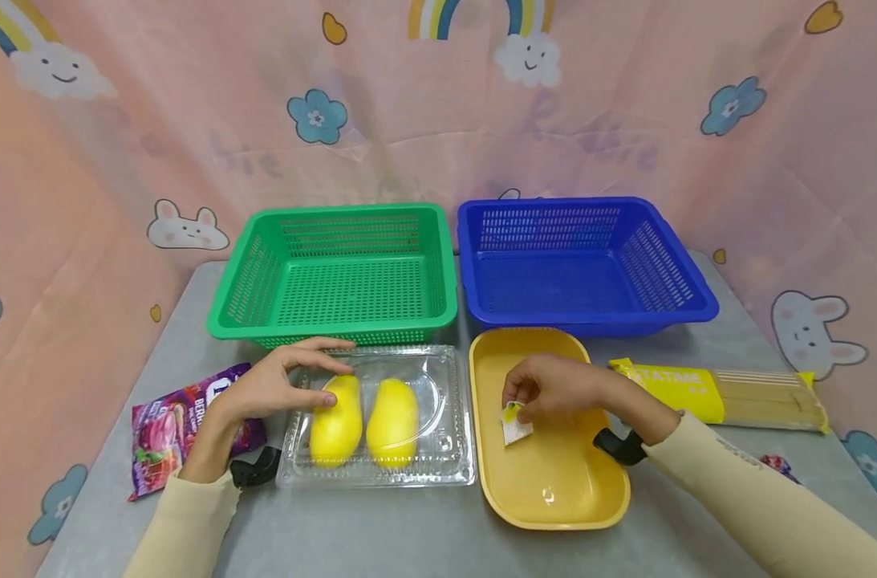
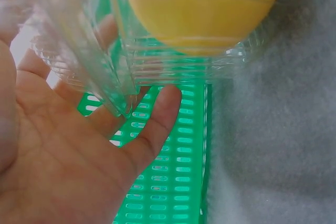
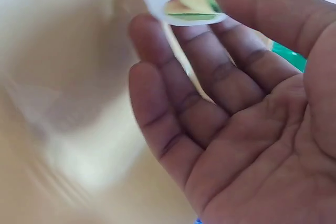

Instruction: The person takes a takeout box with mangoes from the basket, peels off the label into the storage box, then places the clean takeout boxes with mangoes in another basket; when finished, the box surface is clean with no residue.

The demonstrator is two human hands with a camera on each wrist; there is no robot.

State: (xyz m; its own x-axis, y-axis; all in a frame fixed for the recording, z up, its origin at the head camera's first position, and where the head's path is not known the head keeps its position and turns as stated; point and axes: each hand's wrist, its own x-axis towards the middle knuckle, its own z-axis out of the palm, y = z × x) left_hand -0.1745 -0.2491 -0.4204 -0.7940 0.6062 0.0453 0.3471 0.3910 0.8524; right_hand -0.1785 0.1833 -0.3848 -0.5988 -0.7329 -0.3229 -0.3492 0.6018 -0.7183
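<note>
In the head view my right hand (image 1: 557,387) is over the yellow tub (image 1: 554,482), pinching a small white piece with yellow print (image 1: 516,425). The right wrist view shows this piece (image 3: 184,1) at the thumb and fingertips, with yellow and green on it; its exact kind is unclear. My left hand (image 1: 279,385) is at the left side of a clear plastic clamshell box (image 1: 438,401), fingers spread and loosely bent. Two yellow mangoes (image 1: 393,421) appear within the box. In the left wrist view the clear plastic (image 2: 173,69) partly covers my left fingers.
Behind stand a green basket (image 1: 351,325) and a blue basket (image 1: 590,317), side by side. A purple candy bag (image 1: 167,433) lies left of the box. To the right lie a yellow-labelled noodle pack (image 1: 741,397) and a small dark wrapped piece (image 1: 779,466).
</note>
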